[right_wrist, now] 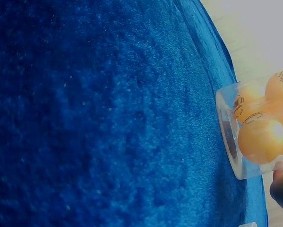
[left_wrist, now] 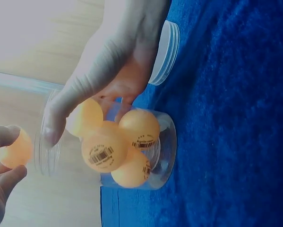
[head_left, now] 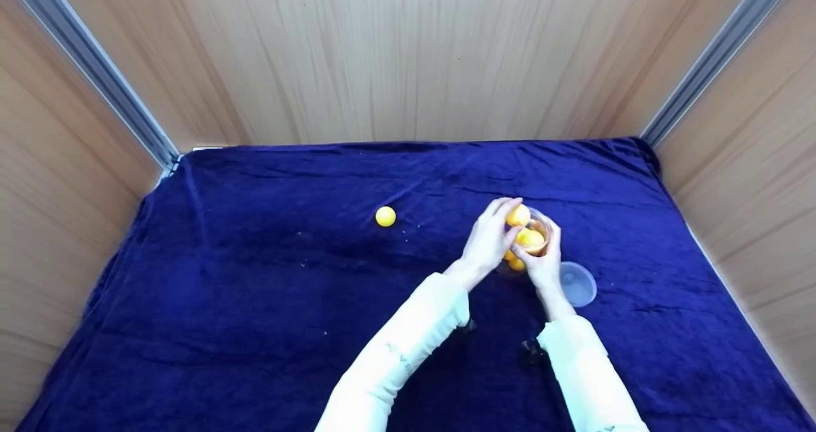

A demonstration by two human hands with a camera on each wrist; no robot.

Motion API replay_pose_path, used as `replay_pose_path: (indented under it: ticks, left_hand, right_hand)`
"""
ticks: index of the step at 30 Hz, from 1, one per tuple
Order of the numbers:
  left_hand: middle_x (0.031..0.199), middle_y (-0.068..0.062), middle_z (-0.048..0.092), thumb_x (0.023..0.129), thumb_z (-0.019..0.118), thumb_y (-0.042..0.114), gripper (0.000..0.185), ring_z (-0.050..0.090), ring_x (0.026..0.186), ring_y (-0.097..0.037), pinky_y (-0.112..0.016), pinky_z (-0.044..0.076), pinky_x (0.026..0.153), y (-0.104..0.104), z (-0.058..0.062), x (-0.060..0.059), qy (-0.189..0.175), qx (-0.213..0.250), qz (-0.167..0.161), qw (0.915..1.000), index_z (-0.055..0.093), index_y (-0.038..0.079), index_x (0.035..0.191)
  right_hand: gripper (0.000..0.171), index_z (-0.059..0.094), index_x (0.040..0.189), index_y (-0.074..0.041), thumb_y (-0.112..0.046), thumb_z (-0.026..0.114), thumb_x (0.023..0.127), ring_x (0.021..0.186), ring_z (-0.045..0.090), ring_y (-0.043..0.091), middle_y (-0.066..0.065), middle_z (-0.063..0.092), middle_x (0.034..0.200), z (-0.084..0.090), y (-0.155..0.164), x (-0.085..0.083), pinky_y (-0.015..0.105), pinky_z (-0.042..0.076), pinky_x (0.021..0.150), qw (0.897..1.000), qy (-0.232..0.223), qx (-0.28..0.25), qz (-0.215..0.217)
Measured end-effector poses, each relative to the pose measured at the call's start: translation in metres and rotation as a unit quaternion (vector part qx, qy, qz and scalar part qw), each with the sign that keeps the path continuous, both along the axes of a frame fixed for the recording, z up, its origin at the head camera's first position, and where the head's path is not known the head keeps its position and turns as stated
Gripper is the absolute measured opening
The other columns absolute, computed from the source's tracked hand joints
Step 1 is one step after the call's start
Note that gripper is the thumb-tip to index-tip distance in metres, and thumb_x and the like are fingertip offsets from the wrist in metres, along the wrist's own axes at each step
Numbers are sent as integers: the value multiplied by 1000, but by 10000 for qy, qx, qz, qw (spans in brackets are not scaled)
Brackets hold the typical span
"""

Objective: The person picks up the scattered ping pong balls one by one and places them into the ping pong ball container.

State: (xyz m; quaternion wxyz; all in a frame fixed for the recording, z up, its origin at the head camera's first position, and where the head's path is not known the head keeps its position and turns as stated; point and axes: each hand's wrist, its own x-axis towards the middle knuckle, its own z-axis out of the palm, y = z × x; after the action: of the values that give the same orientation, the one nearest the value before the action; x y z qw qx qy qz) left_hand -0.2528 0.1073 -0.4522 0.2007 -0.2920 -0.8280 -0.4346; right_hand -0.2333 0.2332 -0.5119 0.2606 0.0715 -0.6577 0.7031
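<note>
A deep blue velvet cloth [head_left: 268, 304] covers the work surface, enclosed by light wooden panel walls [head_left: 408, 56] with grey metal corner strips [head_left: 95, 62].

A clear, round plastic jar [head_left: 534, 244] stands upright on the cloth, right of centre in the head view. It contains several orange table-tennis balls [left_wrist: 114, 151] printed with barcode markings, stacked up to the jar's mouth.

The right hand [head_left: 545, 260] grips the jar from the near and right side, its fingers [left_wrist: 61, 113] curled round the wall and rim. In the right wrist view only a fingertip shows at the lower right edge, beside the jar base [right_wrist: 233, 137].

The left hand [head_left: 491, 237] pinches one further orange ball [head_left: 518, 215] between thumb and fingertips, directly over the jar's mouth. In the left wrist view this ball [left_wrist: 16, 149] appears at the left edge, just apart from the rim.

A clear round plastic lid [head_left: 577, 283] lies flat on the cloth just beside the jar, to its lower right.

A single yellow-orange ball [head_left: 385, 216] rests on the cloth well apart from the jar, left of centre.

Both arms wear white sleeves [head_left: 408, 349].
</note>
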Motion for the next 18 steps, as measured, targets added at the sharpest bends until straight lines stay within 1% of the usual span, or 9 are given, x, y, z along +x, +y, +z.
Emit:
replay_pose_path:
  ticks: [2, 6, 10, 15, 18]
  left_hand:
    - [114, -10, 52, 78, 65, 7, 43, 52, 104, -17, -17, 35, 91, 2, 0, 0, -14, -75, -25, 10000, 52, 2, 120]
    - [114, -10, 52, 78, 65, 7, 44, 52, 105, -17, -18, 36, 91, 3, 0, 1, 46, -107, -15, 9999, 52, 2, 120]
    - [112, -10, 53, 79, 65, 9, 41, 52, 104, -17, -19, 36, 91, 2, -2, 0, 154, -138, 103, 9997, 53, 2, 118]
    - [110, -6, 55, 80, 64, 13, 38, 51, 104, -16, -21, 37, 90, -1, -2, 0, 100, -242, 306, 9992, 55, 5, 116]
    - [110, -5, 55, 81, 63, 16, 36, 51, 104, -16, -22, 39, 89, -3, -1, 0, 83, -310, 441, 9985, 55, 6, 115]
  right_hand:
    - [69, 26, 120, 18, 19, 64, 64, 109, 34, 41, 36, 37, 116, 0, 1, 1, 19, 36, 84, 10000, 66, 30, 16]
    - [69, 24, 120, 19, 17, 65, 64, 109, 30, 46, 41, 34, 115, 0, 2, 1, 19, 36, 85, 9998, 187, 62, 102]
    - [70, 24, 120, 19, 18, 65, 64, 109, 30, 46, 41, 33, 115, -1, 2, 0, 18, 36, 85, 9999, 102, 1, 77]
    - [69, 29, 121, 14, 18, 67, 63, 109, 36, 38, 34, 40, 114, -13, 7, -6, 19, 35, 86, 10000, -8, -56, -41]
    - [69, 34, 121, 7, 11, 71, 63, 108, 40, 30, 25, 46, 113, -25, 11, -12, 19, 35, 87, 9999, 56, -93, -53]
